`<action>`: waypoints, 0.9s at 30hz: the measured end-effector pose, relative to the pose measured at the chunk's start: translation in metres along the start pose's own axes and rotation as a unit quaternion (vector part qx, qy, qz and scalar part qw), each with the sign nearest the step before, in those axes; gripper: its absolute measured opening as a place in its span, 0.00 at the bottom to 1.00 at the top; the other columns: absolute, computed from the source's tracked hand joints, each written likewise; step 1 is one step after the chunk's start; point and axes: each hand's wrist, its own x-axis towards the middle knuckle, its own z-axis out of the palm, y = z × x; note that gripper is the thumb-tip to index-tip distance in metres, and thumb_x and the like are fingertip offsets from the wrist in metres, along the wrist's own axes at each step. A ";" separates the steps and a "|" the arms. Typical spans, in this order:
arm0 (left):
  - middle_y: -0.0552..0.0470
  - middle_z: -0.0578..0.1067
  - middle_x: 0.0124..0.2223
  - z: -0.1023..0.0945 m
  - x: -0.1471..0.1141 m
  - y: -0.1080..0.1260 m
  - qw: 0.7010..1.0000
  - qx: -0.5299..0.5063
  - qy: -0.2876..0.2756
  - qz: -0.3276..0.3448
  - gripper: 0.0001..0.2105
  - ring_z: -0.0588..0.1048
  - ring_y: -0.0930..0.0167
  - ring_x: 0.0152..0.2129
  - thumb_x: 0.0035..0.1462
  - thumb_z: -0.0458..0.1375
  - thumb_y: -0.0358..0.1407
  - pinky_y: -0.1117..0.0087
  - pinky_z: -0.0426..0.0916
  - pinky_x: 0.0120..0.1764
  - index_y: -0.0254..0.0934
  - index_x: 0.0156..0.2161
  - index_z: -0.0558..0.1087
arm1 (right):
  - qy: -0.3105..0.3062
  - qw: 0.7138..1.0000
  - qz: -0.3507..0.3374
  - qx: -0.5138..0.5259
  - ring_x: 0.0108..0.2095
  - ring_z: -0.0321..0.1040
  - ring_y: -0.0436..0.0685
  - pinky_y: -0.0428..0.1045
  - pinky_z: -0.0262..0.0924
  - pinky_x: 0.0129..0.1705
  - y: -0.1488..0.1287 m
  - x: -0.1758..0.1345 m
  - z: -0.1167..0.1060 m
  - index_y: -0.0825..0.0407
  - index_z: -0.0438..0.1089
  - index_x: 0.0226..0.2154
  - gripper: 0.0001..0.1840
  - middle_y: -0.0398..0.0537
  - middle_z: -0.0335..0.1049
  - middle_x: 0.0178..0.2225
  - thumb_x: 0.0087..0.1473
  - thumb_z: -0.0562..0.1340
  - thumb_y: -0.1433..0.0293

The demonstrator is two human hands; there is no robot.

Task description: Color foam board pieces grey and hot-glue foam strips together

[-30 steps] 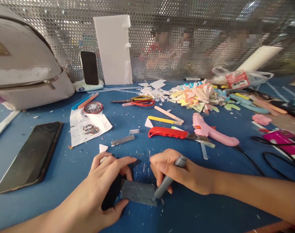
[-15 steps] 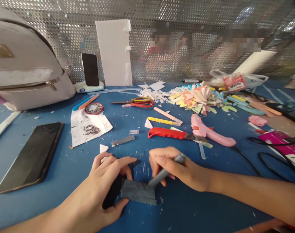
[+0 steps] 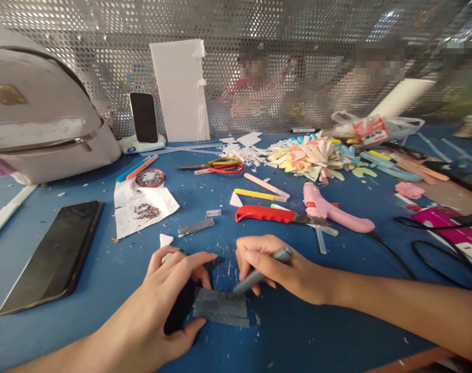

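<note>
one dark slab [image 3: 223, 308] is held at its left end by the half-curled left hand [image 3: 163, 291]; right hand [image 3: 288, 277] grips marker [image 3: 248, 282].

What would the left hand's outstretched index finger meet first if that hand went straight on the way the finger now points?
Probably the curled fingers of the right hand, across a gap of blue tabletop. With one view, depth is unclear; the left hand might pass beneath them.
</note>
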 end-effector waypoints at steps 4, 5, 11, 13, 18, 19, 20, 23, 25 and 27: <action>0.58 0.71 0.46 0.001 -0.001 0.001 1.000 -0.001 0.003 0.003 0.35 0.70 0.67 0.45 0.56 0.53 0.23 0.56 0.37 0.63 0.51 0.65 0.48 | -0.012 1.000 -0.004 0.011 0.21 0.63 0.47 0.44 0.55 0.24 0.001 -0.001 0.000 0.57 0.69 0.24 0.31 0.44 0.64 0.24 0.68 0.52 0.51; 0.58 0.71 0.46 0.001 -0.001 0.000 1.000 -0.002 0.002 0.003 0.35 0.70 0.67 0.45 0.56 0.53 0.23 0.55 0.38 0.63 0.51 0.65 0.49 | -0.003 1.000 -0.008 0.008 0.22 0.63 0.47 0.44 0.56 0.25 0.001 -0.001 0.000 0.58 0.69 0.26 0.30 0.44 0.64 0.25 0.68 0.53 0.52; 0.56 0.71 0.47 0.000 0.000 0.000 1.000 0.000 0.006 0.000 0.35 0.70 0.66 0.46 0.56 0.53 0.24 0.54 0.40 0.63 0.51 0.65 0.49 | -0.027 0.999 0.009 0.031 0.18 0.60 0.46 0.43 0.54 0.20 0.004 -0.001 0.000 0.57 0.66 0.20 0.34 0.44 0.63 0.22 0.68 0.52 0.50; 0.56 0.71 0.46 0.000 0.000 0.000 1.000 0.000 0.004 -0.002 0.35 0.71 0.66 0.45 0.56 0.53 0.24 0.53 0.41 0.63 0.51 0.65 0.49 | -0.007 0.999 -0.012 0.036 0.19 0.61 0.45 0.42 0.53 0.21 0.004 0.001 -0.001 0.57 0.67 0.22 0.33 0.45 0.65 0.23 0.68 0.52 0.51; 0.55 0.71 0.47 -0.001 0.000 0.002 1.000 0.009 -0.003 -0.014 0.36 0.70 0.65 0.46 0.55 0.56 0.24 0.50 0.44 0.63 0.52 0.65 0.49 | 0.013 0.999 -0.036 0.033 0.19 0.62 0.45 0.42 0.51 0.20 0.003 0.002 -0.003 0.57 0.68 0.24 0.31 0.45 0.66 0.24 0.69 0.51 0.52; 0.55 0.72 0.47 -0.001 0.000 0.002 1.000 0.013 -0.004 -0.018 0.36 0.70 0.64 0.47 0.55 0.56 0.25 0.50 0.46 0.63 0.52 0.65 0.49 | 0.015 0.999 -0.037 0.031 0.18 0.62 0.45 0.42 0.50 0.20 0.003 0.002 -0.003 0.57 0.67 0.24 0.31 0.45 0.66 0.24 0.69 0.51 0.51; 0.54 0.72 0.48 -0.001 0.000 0.003 1.000 0.017 -0.003 -0.021 0.36 0.70 0.63 0.48 0.56 0.56 0.25 0.50 0.48 0.62 0.52 0.64 0.49 | 0.017 0.999 -0.036 0.029 0.18 0.62 0.45 0.42 0.50 0.19 0.003 0.001 -0.003 0.57 0.67 0.24 0.31 0.44 0.66 0.23 0.69 0.51 0.51; 0.53 0.72 0.48 -0.002 0.000 0.003 0.999 0.032 0.001 -0.017 0.35 0.70 0.62 0.48 0.55 0.57 0.26 0.50 0.53 0.61 0.51 0.64 0.50 | 0.020 0.999 -0.036 0.027 0.18 0.62 0.46 0.42 0.50 0.19 0.004 0.001 -0.003 0.56 0.67 0.24 0.31 0.43 0.65 0.23 0.69 0.51 0.51; 0.52 0.73 0.48 -0.001 -0.001 0.003 0.999 0.039 0.005 -0.011 0.37 0.70 0.62 0.47 0.53 0.58 0.26 0.49 0.54 0.61 0.51 0.64 0.50 | 0.018 0.999 -0.038 0.029 0.18 0.62 0.46 0.42 0.50 0.19 0.004 0.000 -0.002 0.56 0.67 0.24 0.31 0.43 0.65 0.23 0.69 0.51 0.51; 0.51 0.73 0.49 -0.001 -0.003 0.003 0.999 0.047 0.010 -0.013 0.38 0.70 0.61 0.48 0.52 0.59 0.26 0.49 0.54 0.61 0.51 0.64 0.50 | 0.019 0.998 -0.042 0.031 0.18 0.62 0.46 0.42 0.50 0.19 0.003 0.000 -0.002 0.56 0.67 0.24 0.30 0.44 0.65 0.24 0.69 0.52 0.52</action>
